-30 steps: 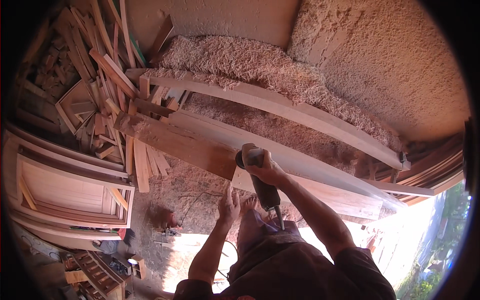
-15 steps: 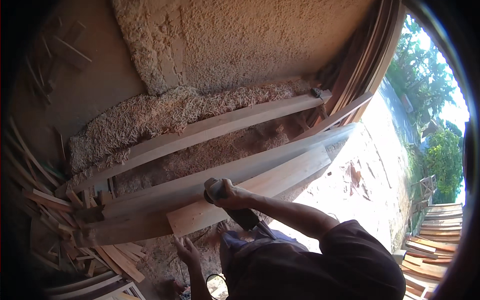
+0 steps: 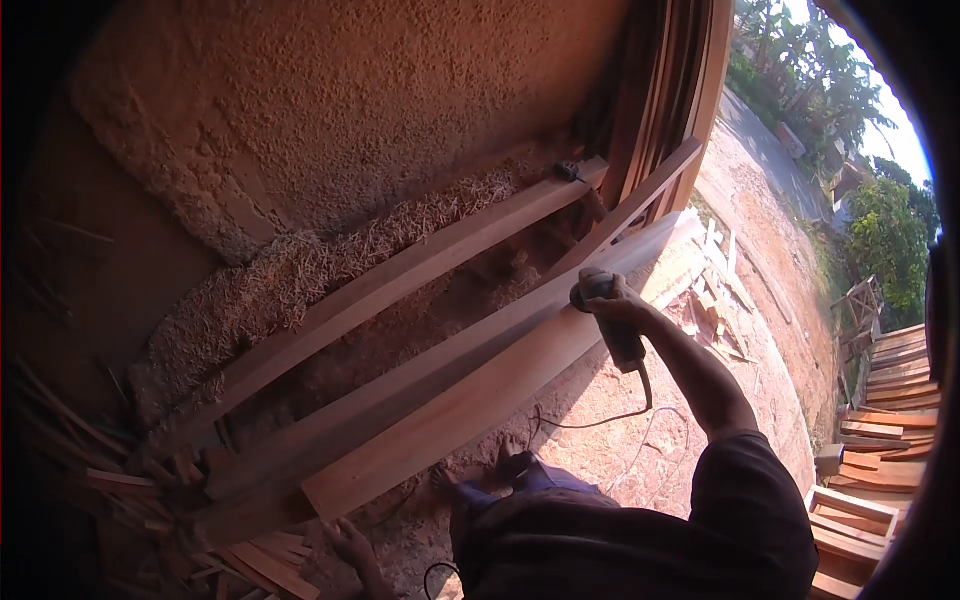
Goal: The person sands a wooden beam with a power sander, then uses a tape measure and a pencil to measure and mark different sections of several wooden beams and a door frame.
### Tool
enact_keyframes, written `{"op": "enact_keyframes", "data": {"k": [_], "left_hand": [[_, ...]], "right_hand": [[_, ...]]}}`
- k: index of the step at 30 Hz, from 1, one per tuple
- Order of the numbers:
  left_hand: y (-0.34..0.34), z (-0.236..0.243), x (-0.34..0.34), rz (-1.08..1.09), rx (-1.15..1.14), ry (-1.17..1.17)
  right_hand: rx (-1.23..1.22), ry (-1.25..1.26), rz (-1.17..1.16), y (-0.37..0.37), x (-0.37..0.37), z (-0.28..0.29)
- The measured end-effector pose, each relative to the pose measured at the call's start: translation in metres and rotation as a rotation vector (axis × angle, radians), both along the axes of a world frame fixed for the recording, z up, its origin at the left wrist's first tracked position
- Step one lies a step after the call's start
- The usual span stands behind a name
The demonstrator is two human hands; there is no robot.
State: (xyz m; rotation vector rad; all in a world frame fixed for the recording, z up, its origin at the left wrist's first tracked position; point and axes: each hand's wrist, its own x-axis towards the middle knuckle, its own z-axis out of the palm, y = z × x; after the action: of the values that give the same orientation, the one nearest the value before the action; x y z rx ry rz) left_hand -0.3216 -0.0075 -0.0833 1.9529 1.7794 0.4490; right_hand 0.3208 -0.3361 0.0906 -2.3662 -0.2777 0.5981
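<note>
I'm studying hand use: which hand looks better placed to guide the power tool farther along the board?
Probably the right hand: it grips the power tool at the board. The left hand is well away from the tool, near the board's lower-left end in the picture, and looks empty.

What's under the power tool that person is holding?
A long board passes beneath the power tool, showing on both sides. The tool and right hand cover the bit between, so whether tool meets board is hidden.
</note>
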Motion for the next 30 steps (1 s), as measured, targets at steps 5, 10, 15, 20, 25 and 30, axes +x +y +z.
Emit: {"op": "enact_keyframes", "data": {"k": [5,10,15,20,25,30], "left_hand": [[-0.043,0.045,0.067,0.028,0.259,-0.151],[-0.119,0.089,0.187,-0.43,-0.266,-0.502],[-0.196,0.136,0.271,-1.218,-0.294,-0.286],[-0.206,0.145,0.23,-0.966,-0.351,-0.614],[-0.205,0.148,0.138,-0.616,-0.203,-0.914],[-0.209,0.204,0.021,-0.225,-0.596,-0.981]], "right_hand": [[0.258,0.096,-0.267,-0.09,0.065,-0.02],[0.53,0.161,-0.213,-0.039,-0.018,0.024],[0.746,0.199,0.127,0.031,-0.118,0.013],[0.775,0.493,0.363,0.115,-0.22,0.014],[0.734,0.608,0.683,0.181,-0.324,0.014],[0.708,0.593,1.077,0.228,-0.452,0.009]]}}
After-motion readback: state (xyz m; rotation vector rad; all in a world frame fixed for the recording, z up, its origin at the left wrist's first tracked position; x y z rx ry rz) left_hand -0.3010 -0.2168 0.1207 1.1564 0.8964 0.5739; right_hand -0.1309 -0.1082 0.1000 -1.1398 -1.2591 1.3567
